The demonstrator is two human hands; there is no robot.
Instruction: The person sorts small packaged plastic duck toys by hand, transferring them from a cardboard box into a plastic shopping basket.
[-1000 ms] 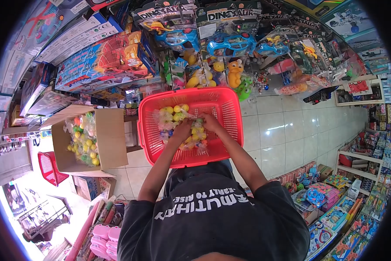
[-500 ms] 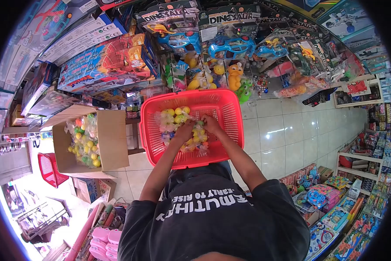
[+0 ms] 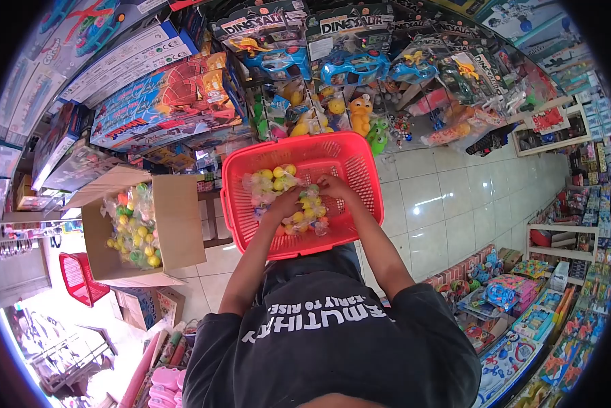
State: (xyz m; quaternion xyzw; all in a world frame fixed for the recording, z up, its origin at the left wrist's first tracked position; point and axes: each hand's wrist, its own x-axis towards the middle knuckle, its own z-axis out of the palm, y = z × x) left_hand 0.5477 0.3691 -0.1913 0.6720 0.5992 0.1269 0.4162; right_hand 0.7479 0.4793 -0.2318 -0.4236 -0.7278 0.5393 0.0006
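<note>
A red plastic basket (image 3: 356, 160) rests in front of my body. Inside it lie several clear bags of small balls (image 3: 278, 178), mostly yellow, on the basket's left and middle. My left hand (image 3: 286, 204) is among the bags, its fingers closed on or against the plastic; the fingertips are partly hidden. At the right side of the pile, my right hand (image 3: 334, 186) has its fingers bent together beside a green ball, and what they hold is too small to make out.
A cardboard box (image 3: 178, 221) with bagged balls stands at the left, near a smaller red basket (image 3: 81, 279). Dinosaur toy packs (image 3: 353, 44) hang ahead. Spider-themed boxes (image 3: 162, 102) are stacked at upper left. Packaged toys (image 3: 509, 292) lie at lower right.
The view has shifted slightly. My hands remain over the bags, with small finger movements and the right hand's fingers drawn a little more together.
</note>
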